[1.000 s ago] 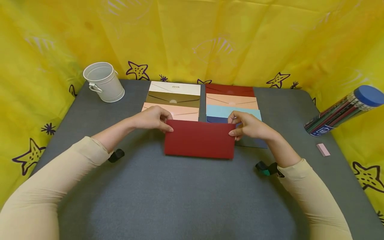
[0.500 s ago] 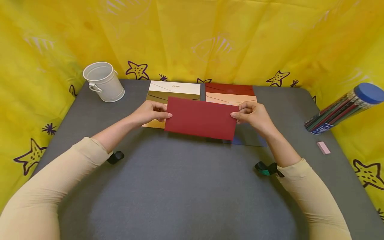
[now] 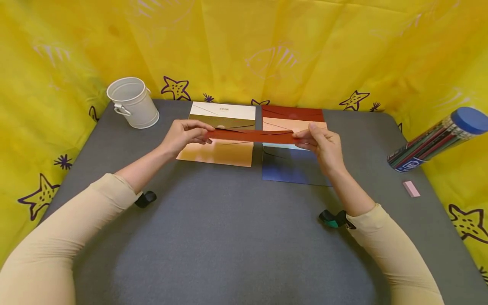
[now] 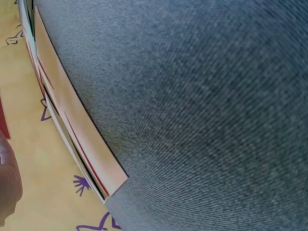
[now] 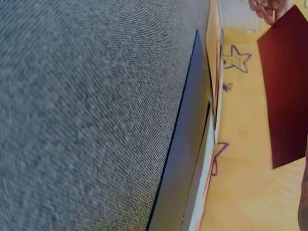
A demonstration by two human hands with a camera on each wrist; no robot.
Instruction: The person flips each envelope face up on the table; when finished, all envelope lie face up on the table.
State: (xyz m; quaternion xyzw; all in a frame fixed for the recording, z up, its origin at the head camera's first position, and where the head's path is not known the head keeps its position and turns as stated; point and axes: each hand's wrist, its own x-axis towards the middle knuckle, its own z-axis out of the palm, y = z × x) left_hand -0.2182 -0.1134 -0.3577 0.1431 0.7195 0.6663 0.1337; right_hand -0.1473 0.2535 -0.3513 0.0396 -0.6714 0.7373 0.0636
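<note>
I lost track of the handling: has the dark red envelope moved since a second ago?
Yes. The dark red envelope rose off the grey mat and went farther away, toward the envelope rows, tipped nearly edge-on.

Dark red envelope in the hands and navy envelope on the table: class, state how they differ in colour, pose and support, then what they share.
The dark red envelope is red; the navy envelope is blue. The dark red envelope is off the table, tilted nearly edge-on to the head camera; the navy envelope lies flat. The left hand and right hand pinch the red one's ends; no hand touches the navy one. Both are long rectangular envelopes.
</note>
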